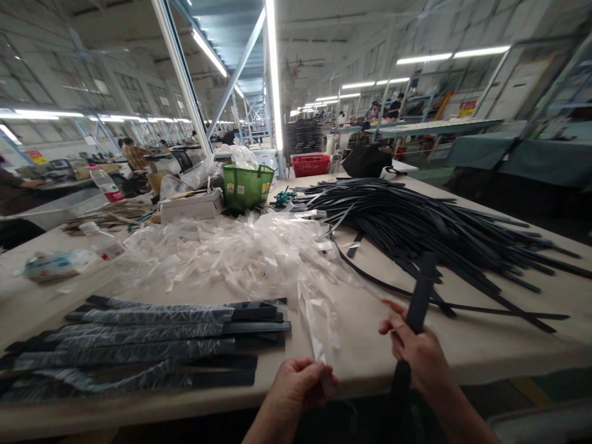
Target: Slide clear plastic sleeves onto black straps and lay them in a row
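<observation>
At the front edge of the table my left hand [303,382] is closed on the lower end of a thin white plastic strip [311,324], which stretches up toward a loose heap of similar strips [240,246]. To its right, my right hand [414,348] grips a flat black strap [422,293] between thumb and fingers. The strap stands nearly upright, its lower part hanging past the table edge. Beyond that hand lies a big bundle of long black straps [430,222]. On the left side rest several black straps partly wrapped in clear film [152,330].
A green bag [248,188], a white box [192,206] and a red basket [311,164] stand at the back of the table [356,364]. Plastic bottles [106,184] and a soft packet [58,265] are at the left. A black bag [367,161] sits behind the strap bundle. People work farther off.
</observation>
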`<state>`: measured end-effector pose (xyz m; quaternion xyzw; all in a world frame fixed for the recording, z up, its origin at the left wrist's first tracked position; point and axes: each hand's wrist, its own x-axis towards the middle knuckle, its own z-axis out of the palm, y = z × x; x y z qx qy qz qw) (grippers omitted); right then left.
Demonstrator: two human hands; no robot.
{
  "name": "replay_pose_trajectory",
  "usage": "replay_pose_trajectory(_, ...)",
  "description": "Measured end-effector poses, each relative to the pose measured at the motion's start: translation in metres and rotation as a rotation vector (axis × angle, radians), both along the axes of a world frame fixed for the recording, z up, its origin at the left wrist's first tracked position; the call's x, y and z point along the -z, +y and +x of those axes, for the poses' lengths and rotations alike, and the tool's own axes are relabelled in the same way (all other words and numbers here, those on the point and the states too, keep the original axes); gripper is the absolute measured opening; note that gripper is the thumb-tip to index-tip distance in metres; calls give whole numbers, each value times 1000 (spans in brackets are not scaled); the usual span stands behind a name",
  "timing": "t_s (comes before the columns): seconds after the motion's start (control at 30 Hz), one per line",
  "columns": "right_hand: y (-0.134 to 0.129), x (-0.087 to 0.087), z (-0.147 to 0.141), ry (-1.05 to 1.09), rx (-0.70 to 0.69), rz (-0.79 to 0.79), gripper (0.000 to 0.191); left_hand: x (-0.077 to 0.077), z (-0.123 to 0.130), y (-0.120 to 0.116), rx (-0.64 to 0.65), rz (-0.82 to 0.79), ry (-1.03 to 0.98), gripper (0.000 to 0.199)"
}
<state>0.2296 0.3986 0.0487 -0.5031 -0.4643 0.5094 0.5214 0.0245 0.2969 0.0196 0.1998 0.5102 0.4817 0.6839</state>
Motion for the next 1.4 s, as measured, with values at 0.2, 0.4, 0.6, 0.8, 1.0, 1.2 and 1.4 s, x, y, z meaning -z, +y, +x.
replay_pose_trajectory(0.2, -13, 0, -5, -153, -301, -56, 61, -2, 2, -2, -28, 9, -6, 44)
replay_pose_trajectory(0.4, -28, 14, -53, -259, -637, -101, 56, -6, 4, -8, 24, 55, -9, 49)
replay_pose_trajectory(0.6, -17, 2, -73, -305, -584, -31, 22, -9, 3, -15, 51, 119, -7, 44)
replay_pose_trajectory(0.8, -20, 2, -73, -333, -604, -9, 15, -11, 1, -14, 67, 135, -81, 50)
replay_pose_trajectory(1.0, -26, -2, -72, -363, -639, 8, 14, -4, 1, 1, 1, 103, 63, 54)
replay_pose_trajectory(1.2, -24, -4, -69, -395, -608, 31, 15, -4, -3, -6, 53, 82, 122, 46)
replay_pose_trajectory(1.4, -28, -7, -71, -396, -617, 43, 16, 0, 1, -6, 17, 193, 223, 56)
